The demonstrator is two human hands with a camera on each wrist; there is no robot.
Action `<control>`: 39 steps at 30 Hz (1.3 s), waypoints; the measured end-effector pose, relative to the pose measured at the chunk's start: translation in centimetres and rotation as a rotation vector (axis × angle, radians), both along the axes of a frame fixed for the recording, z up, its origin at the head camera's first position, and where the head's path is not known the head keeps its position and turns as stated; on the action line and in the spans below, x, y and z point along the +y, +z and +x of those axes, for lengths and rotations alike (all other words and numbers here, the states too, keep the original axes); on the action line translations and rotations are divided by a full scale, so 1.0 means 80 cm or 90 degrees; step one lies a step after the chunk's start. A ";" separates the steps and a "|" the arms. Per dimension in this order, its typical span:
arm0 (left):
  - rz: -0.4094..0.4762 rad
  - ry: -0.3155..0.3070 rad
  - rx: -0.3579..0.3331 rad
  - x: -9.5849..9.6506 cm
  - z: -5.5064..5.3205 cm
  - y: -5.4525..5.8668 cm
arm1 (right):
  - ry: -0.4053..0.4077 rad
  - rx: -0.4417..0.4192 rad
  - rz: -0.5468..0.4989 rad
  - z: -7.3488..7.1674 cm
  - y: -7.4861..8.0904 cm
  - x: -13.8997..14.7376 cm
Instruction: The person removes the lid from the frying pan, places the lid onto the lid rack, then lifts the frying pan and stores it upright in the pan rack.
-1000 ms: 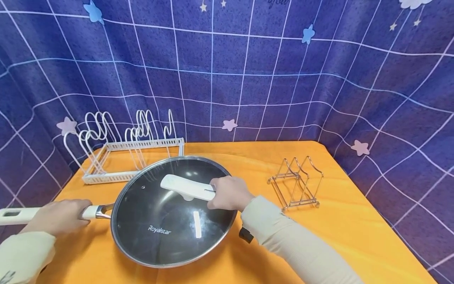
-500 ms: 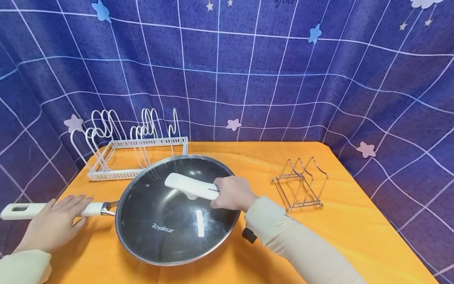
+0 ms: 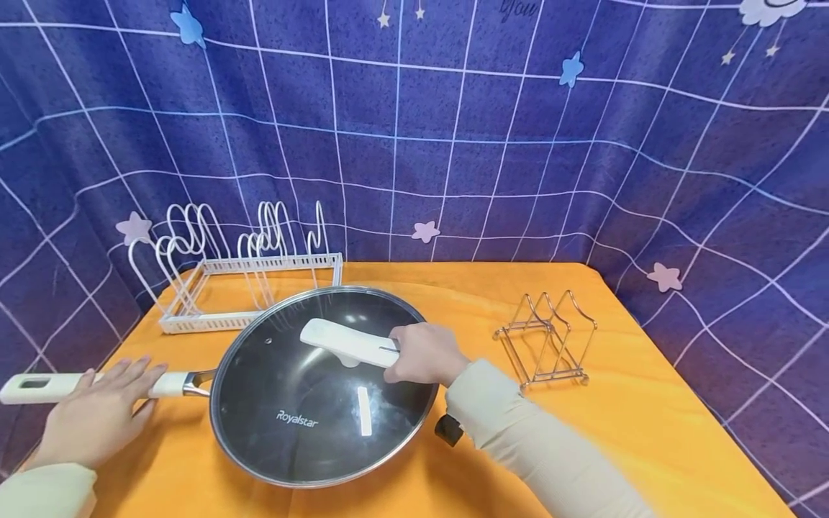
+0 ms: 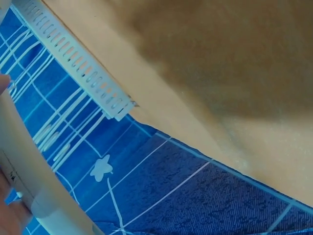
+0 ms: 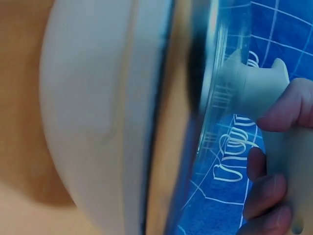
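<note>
A wok with a long cream handle [image 3: 48,387] stands at the left front of the table, its pale outer wall [image 5: 93,98] filling much of the right wrist view. A dark glass lid [image 3: 294,388] marked Royalstar lies over the wok in the head view. My right hand [image 3: 424,352] grips the end of the lid's white upright-standing handle [image 3: 343,342], fingers curled under it in the right wrist view. My left hand [image 3: 97,417] rests across the wok's handle with its fingers stretched out; in the left wrist view that handle [image 4: 49,196] crosses the lower left corner.
Behind the wok at the left stands a white rack [image 3: 210,322] with several looped dividers. A small metal wire rack [image 3: 557,374] is at the right. Orange cloth [image 3: 648,432] covers the table, and a blue gridded curtain [image 3: 492,165] hangs behind it.
My left hand loosened from around the wok's handle and its fingers straightened on top of it. The right hand keeps its grip on the lid's handle, and the view shifted slightly.
</note>
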State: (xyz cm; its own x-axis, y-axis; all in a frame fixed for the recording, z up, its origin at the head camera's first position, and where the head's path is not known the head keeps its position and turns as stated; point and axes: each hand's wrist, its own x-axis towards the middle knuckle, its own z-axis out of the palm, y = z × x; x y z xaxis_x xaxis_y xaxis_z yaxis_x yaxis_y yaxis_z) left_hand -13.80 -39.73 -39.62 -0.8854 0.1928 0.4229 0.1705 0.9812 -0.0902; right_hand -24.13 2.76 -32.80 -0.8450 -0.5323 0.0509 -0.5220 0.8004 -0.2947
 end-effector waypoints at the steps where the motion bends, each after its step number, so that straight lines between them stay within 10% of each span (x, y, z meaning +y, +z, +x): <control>1: -0.002 0.004 0.000 -0.001 0.002 0.000 | 0.000 0.000 -0.006 0.000 -0.001 -0.002; 18: -0.028 -0.072 0.095 -0.015 0.005 0.004 | -0.027 -0.027 -0.063 0.007 -0.005 -0.009; 39: -0.020 -0.083 0.100 -0.007 0.002 0.003 | -0.047 -0.015 -0.084 0.010 -0.003 -0.005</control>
State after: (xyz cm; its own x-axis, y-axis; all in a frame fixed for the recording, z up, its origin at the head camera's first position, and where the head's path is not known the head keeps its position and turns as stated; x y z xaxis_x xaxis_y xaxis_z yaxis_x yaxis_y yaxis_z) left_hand -13.63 -40.31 -39.38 -0.7763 0.3160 0.5454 0.2769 0.9483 -0.1553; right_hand -23.33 2.38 -33.04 -0.8832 -0.4589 0.0965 -0.4553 0.7899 -0.4108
